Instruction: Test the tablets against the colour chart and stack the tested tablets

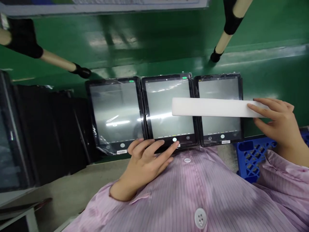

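Three black-framed tablets lie side by side: a left tablet [116,109], a middle tablet [164,125] and a right tablet [217,125]. Their lit grey screens show what look like camera controls along the lower edge. My left hand [147,158] has its fingers spread over the lower edge of the middle tablet, the index fingertip by the round white shutter button. My right hand [277,119] grips the right end of a long white block [210,107], pinched between thumb and fingers. The block extends leftward above the right tablet and over part of the middle one.
Dark flat panels [58,125] stand in a row at the left. Two pale tubes with black joints, a left tube [58,61] and a right tube [223,42], reach down onto the green table surface [154,64]. A blue plastic crate [256,154] sits below the table edge.
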Motion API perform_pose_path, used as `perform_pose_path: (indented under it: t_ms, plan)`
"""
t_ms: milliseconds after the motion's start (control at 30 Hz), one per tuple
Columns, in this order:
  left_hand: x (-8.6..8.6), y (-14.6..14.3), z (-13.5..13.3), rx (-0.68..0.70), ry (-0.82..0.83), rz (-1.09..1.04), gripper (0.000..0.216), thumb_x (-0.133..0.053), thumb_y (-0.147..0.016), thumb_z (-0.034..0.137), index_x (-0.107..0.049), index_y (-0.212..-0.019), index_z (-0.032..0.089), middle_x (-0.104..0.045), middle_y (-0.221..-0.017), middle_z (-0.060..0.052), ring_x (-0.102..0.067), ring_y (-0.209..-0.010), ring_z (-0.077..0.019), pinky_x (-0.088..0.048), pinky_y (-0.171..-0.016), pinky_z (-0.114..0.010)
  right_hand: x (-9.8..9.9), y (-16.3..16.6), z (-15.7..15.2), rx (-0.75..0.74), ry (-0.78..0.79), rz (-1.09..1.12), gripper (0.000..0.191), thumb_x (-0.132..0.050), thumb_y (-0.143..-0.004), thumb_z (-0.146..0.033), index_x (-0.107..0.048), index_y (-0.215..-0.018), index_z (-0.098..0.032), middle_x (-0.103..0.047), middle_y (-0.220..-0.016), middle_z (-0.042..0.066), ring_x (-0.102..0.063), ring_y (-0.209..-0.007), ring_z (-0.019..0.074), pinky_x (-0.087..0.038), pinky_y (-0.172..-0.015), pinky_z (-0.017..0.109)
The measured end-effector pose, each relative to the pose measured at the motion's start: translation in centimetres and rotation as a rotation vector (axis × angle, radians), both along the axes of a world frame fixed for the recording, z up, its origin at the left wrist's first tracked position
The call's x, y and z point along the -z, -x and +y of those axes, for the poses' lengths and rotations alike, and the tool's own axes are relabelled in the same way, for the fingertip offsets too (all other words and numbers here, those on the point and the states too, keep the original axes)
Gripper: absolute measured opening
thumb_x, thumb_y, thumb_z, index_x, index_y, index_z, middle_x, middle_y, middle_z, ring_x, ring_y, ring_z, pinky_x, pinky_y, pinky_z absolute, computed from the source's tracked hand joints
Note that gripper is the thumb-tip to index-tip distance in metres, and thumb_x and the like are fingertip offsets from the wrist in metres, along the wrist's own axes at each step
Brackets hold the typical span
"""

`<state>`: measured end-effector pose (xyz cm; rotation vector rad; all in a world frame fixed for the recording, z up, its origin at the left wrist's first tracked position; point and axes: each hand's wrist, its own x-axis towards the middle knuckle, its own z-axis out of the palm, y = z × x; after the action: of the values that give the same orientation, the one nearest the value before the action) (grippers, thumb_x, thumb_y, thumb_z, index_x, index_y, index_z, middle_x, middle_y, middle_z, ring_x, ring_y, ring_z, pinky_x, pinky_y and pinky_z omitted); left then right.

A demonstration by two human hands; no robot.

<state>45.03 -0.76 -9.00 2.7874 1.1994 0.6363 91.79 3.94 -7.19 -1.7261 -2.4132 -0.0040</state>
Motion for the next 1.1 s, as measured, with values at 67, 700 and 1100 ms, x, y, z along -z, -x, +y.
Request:
perform_pose_path:
  t_ms: [67,700,1100]
  plan:
    - [-0.5,-0.8,0.5,0.042,-0.012,-0.01,0.029,-0.067,-0.104,0.033,-0.077,-0.131,0.03,-0.058,-0.113,-0.01,-0.051,-0.109,-0.0276,-0.04,-0.106,-0.046,0.3,0.1,0.0,-0.011,-0.008,0.016,0.037,-0.068,-0.098,-0.024,-0.071,-0.132,-0.036,-0.074,-0.14,0.007,-0.071,-0.124,0.0338,-0.045,-0.103,0.051]
    - [-0.4,-12.0,4.5,0.375,0.101,0.082,0.038,-0.064,-0.105,0.023,-0.071,-0.142,0.028,-0.069,-0.113,-0.007,-0.052,-0.114,-0.0255,-0.032,-0.118,-0.042,0.0,-5.7,-4.8,0.253,0.026,0.062,0.04,-0.064,-0.097,-0.02,-0.072,-0.133,-0.035,-0.072,-0.142,0.005,-0.067,-0.128,0.0374,-0.048,-0.102,0.06]
    - [-0.5,-5.3,2.8,0.184,0.079,-0.05,0.037,-0.064,-0.103,0.023,-0.073,-0.137,0.035,-0.06,-0.112,-0.01,-0.056,-0.108,-0.0283,-0.046,-0.106,-0.048,1.6,-6.1,-7.2,0.254,-0.031,0.086,0.052,-0.061,-0.097,-0.016,-0.064,-0.141,-0.044,-0.071,-0.142,0.004,-0.069,-0.128,0.0333,-0.054,-0.1,0.06]
